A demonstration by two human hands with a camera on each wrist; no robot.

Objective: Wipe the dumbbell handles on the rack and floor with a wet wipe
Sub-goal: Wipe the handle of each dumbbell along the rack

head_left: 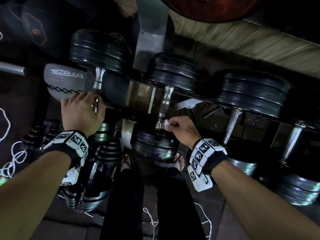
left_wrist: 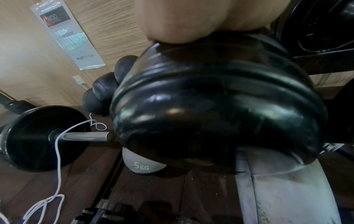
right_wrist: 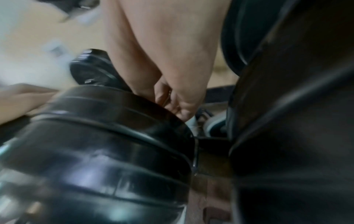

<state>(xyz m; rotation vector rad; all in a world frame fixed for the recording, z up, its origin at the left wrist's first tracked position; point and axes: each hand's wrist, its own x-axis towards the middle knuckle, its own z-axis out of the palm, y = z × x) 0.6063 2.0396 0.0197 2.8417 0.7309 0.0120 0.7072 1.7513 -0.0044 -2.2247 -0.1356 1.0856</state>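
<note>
chrome, knurled and flared at both ends, the middle dumbbell handle (head_left: 165,104) runs away from the person between two stacks of black rubber plates, its long axis pointing from the near plate stack (head_left: 154,142) up toward the far one on the rack (head_left: 199,99). the right hand (head_left: 180,128) sits at the near end of that handle, just to its right, with a small bunched white wet wipe (head_left: 166,124) pinched in curled fingers (head_left: 171,121) and pressed against the chrome collar. so the untouched length of the handle lies ahead of the fingers, and i judge the next stroke would run along the axis, away from the body. the right hand is plainly the nearer one to this bar.

the left hand (head_left: 82,111) is on the neighbouring dumbbell handle (head_left: 98,78) to the left, its fingers curled down around the lower part of the bar, apparently bracing rather than wiping. in the left wrist view only the heel of the hand and the ridged, glossy rubber plates show; in the right wrist view the picture is blurred, and the wipe cannot be made out there.

further right, two more handles (head_left: 231,125) look duller and rougher, grey rather than mirror-bright. below, smaller dumbbells (head_left: 97,163) rest on the dark floor, beside a grey medicine ball (head_left: 64,80) and a loose white cord (head_left: 15,158).
</note>
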